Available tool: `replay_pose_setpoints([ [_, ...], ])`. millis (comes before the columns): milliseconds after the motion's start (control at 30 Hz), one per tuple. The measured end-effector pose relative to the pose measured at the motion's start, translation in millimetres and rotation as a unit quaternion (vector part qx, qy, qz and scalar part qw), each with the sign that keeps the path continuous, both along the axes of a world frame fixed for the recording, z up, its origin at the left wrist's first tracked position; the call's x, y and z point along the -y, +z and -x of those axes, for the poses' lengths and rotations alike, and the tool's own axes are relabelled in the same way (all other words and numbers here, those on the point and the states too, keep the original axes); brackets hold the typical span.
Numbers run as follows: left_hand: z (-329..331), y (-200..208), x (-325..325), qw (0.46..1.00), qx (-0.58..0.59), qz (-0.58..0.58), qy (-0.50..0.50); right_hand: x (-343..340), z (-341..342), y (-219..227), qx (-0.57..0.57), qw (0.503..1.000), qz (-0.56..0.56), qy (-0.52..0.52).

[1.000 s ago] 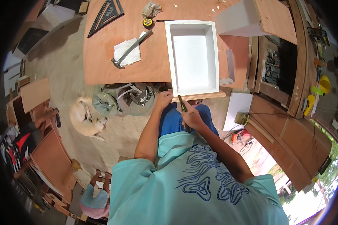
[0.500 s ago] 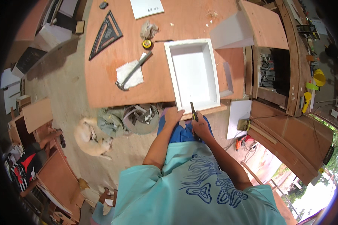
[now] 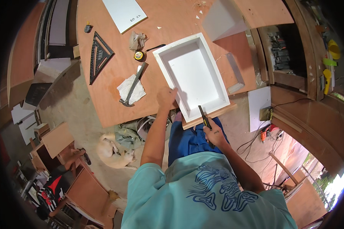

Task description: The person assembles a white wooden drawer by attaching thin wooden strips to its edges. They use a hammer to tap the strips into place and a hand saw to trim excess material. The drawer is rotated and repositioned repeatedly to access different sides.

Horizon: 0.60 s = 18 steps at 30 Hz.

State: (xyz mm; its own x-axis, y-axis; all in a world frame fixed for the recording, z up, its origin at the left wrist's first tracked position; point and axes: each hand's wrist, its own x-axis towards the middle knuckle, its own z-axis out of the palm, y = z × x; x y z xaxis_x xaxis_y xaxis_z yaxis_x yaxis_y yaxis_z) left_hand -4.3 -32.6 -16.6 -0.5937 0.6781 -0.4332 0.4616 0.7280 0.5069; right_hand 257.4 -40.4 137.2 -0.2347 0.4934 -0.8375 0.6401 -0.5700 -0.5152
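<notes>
A white open-topped box lies on the wooden table, its near end at the table's front edge. My left hand grips the box's left wall, thumb over the rim and the other fingers hidden along the outside. In my right hand is a black-and-yellow utility knife, fingers wrapped round its handle. Its dark tip points up over the box's near wall; I cannot tell whether it touches. A hammer rests on a white paper, left of the box.
On the table are a tape measure, a black triangular square, crumpled brown paper and a white panel. A dog lies on the floor at left. Another person is beyond it. Cables and an orange tool lie at right.
The box now sits turned anticlockwise in view. My left hand has moved from its near corner to its left wall. The right hand still holds the knife by the near wall.
</notes>
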Motion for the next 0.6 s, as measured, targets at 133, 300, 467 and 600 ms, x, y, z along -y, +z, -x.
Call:
replay_pose_setpoints([
  [133,14.0,20.1,-32.1,0.996,-0.056,-0.017,0.064,-15.8,0.6,-9.9,-0.015,0.999,0.024,0.015],
  [300,-13.8,15.1,-11.0,0.985,0.081,-0.066,0.137,-21.9,-11.5,-41.1,-0.045,0.995,-0.082,0.046],
  [467,-89.7,43.3,31.3,0.994,-0.053,-0.071,0.058,-34.0,-23.0,-46.2,-0.069,0.997,-0.031,0.011],
  [600,-117.9,48.3,31.5,0.979,-0.201,0.032,0.002,-54.3,-39.7,-41.9,-0.079,0.997,-0.015,0.007],
])
